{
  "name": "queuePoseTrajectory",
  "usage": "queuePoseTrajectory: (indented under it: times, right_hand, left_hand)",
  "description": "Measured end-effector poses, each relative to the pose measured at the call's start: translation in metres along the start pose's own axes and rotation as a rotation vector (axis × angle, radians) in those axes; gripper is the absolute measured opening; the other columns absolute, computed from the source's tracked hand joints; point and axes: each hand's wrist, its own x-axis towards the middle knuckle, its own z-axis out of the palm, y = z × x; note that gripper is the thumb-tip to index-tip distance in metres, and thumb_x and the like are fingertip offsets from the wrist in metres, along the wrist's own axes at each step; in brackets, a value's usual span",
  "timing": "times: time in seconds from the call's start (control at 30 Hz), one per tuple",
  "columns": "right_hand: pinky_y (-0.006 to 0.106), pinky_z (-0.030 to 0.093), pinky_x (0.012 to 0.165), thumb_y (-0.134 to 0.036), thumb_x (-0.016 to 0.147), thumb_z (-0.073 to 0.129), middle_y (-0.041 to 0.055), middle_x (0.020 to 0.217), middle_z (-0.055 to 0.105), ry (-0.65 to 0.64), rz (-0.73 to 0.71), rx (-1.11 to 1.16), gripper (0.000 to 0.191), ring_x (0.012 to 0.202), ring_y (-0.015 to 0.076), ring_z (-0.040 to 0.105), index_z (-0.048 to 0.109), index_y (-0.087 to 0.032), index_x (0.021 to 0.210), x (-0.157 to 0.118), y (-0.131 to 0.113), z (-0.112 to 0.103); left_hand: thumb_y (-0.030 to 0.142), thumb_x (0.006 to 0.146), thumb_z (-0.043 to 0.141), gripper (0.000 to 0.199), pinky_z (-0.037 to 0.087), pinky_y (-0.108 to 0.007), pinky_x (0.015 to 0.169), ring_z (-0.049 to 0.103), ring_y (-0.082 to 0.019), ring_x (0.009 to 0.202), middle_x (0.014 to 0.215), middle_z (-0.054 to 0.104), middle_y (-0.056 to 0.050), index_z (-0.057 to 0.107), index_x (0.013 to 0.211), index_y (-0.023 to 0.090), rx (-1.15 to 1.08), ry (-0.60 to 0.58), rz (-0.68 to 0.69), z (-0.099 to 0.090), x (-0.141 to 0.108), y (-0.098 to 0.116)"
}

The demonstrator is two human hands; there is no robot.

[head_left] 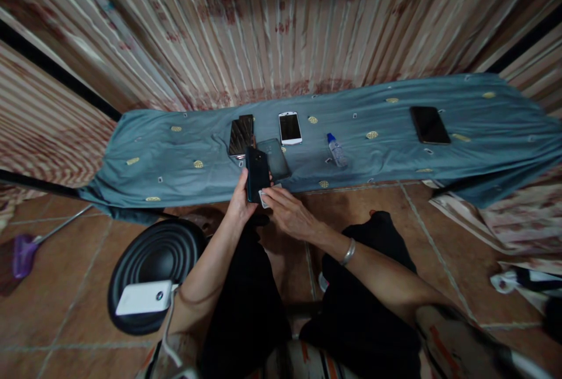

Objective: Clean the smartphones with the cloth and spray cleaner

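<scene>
My left hand (240,200) is closed around a dark smartphone (257,169), held up with its camera side showing. In my right hand (290,210) a small white cloth or tissue (264,198) is pinched against the phone's lower end. Just behind the held phone, a translucent grey phone case (276,159) lies on the blue-green cloth (188,144). Further back are a dark, shiny phone-like slab (240,136) and a white smartphone (290,127) with a black screen. A small clear bottle with a blue cap (336,152) lies to the right of them.
Another dark phone or tablet (429,125) lies at the cloth's right side. A striped curtain (298,27) hangs behind. On the tiled floor at left, a black round stool (127,267) bears a white power bank (144,297) with a cable. A purple broom head (24,256) is further left.
</scene>
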Motion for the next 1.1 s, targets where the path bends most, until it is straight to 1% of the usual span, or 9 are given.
queuePoseTrajectory:
  times: [0.1, 0.2, 0.37, 0.47, 0.63, 0.73, 0.83, 0.97, 1.1]
  right_hand:
    - [0.051, 0.044, 0.116, -0.006, 0.095, 0.032, 0.0157, 0.142, 0.056, -0.007, 0.032, 0.005, 0.053, 0.140, 0.0252, 0.044, 0.048, -0.014, 0.145, 0.001, 0.004, 0.003]
    - [0.052, 0.044, 0.116, -0.006, 0.094, 0.034, 0.0158, 0.146, 0.052, -0.004, 0.074, 0.011, 0.057, 0.142, 0.0255, 0.041, 0.042, -0.015, 0.149, 0.004, 0.010, 0.004]
    - [0.052, 0.040, 0.118, -0.007, 0.093, 0.038, 0.0201, 0.148, 0.048, 0.002, 0.151, -0.003, 0.056, 0.144, 0.0284, 0.038, 0.042, -0.010, 0.148, 0.013, 0.017, 0.002]
    - [0.053, 0.040, 0.118, -0.006, 0.093, 0.036, 0.0192, 0.149, 0.048, 0.024, 0.185, -0.014, 0.057, 0.144, 0.0286, 0.037, 0.042, -0.010, 0.149, 0.018, 0.021, 0.001]
    - [0.054, 0.038, 0.119, -0.007, 0.093, 0.036, 0.0199, 0.151, 0.046, 0.031, 0.230, -0.011, 0.057, 0.144, 0.0295, 0.037, 0.043, -0.010, 0.149, 0.024, 0.028, 0.000]
    - [0.054, 0.039, 0.119, -0.008, 0.094, 0.034, 0.0161, 0.150, 0.049, 0.056, 0.217, -0.007, 0.057, 0.143, 0.0275, 0.039, 0.043, -0.015, 0.150, 0.027, 0.028, 0.000]
    - [0.052, 0.041, 0.119, -0.009, 0.094, 0.034, 0.0142, 0.148, 0.050, 0.076, 0.178, -0.011, 0.056, 0.143, 0.0263, 0.040, 0.043, -0.016, 0.149, 0.028, 0.022, 0.000]
    - [0.051, 0.042, 0.118, -0.009, 0.095, 0.033, 0.0178, 0.147, 0.050, 0.058, 0.112, 0.008, 0.053, 0.142, 0.0267, 0.041, 0.044, -0.011, 0.147, 0.026, 0.009, 0.000]
    - [0.050, 0.042, 0.117, -0.008, 0.096, 0.032, 0.0156, 0.145, 0.052, 0.044, 0.043, 0.048, 0.052, 0.142, 0.0247, 0.042, 0.044, -0.015, 0.146, 0.022, -0.006, -0.002]
  left_hand:
    - [0.046, 0.100, 0.039, 0.052, 0.058, -0.032, 0.087, 0.075, -0.022, 0.091, 0.087, 0.078, -0.013, 0.071, 0.113, 0.007, -0.004, -0.015, -0.027, 0.000, -0.001, 0.000]
    - [0.047, 0.099, 0.045, 0.050, 0.059, -0.030, 0.084, 0.075, -0.021, 0.088, 0.089, 0.078, -0.013, 0.069, 0.116, 0.007, -0.011, -0.033, -0.060, 0.000, -0.001, -0.002]
    - [0.039, 0.098, 0.050, 0.037, 0.059, -0.026, 0.081, 0.073, -0.015, 0.070, 0.078, 0.077, -0.007, 0.073, 0.100, 0.009, -0.017, 0.010, -0.076, 0.000, 0.000, -0.006]
    - [0.037, 0.097, 0.054, 0.033, 0.059, -0.024, 0.079, 0.071, -0.013, 0.061, 0.072, 0.076, -0.004, 0.074, 0.096, 0.011, -0.014, 0.004, -0.069, -0.001, 0.001, -0.008]
    - [0.037, 0.094, 0.059, 0.031, 0.058, -0.027, 0.086, 0.074, -0.015, 0.070, 0.077, 0.078, -0.004, 0.074, 0.104, 0.012, 0.018, -0.021, -0.078, -0.003, 0.001, -0.010]
    - [0.035, 0.094, 0.058, 0.029, 0.056, -0.029, 0.092, 0.075, -0.017, 0.081, 0.084, 0.079, -0.006, 0.074, 0.102, 0.012, 0.023, -0.012, -0.066, 0.000, -0.001, -0.010]
    - [0.030, 0.096, 0.054, 0.028, 0.054, -0.027, 0.093, 0.074, -0.017, 0.083, 0.080, 0.078, -0.006, 0.074, 0.093, 0.011, 0.004, 0.021, -0.033, 0.002, -0.001, -0.011]
    - [0.033, 0.096, 0.054, 0.029, 0.055, -0.023, 0.084, 0.072, -0.013, 0.071, 0.069, 0.074, -0.003, 0.072, 0.087, 0.011, -0.006, 0.042, -0.027, 0.000, 0.000, -0.010]
    - [0.043, 0.095, 0.056, 0.039, 0.057, -0.024, 0.078, 0.073, -0.016, 0.073, 0.076, 0.076, -0.007, 0.072, 0.096, 0.008, 0.028, -0.017, -0.077, -0.003, 0.000, -0.008]
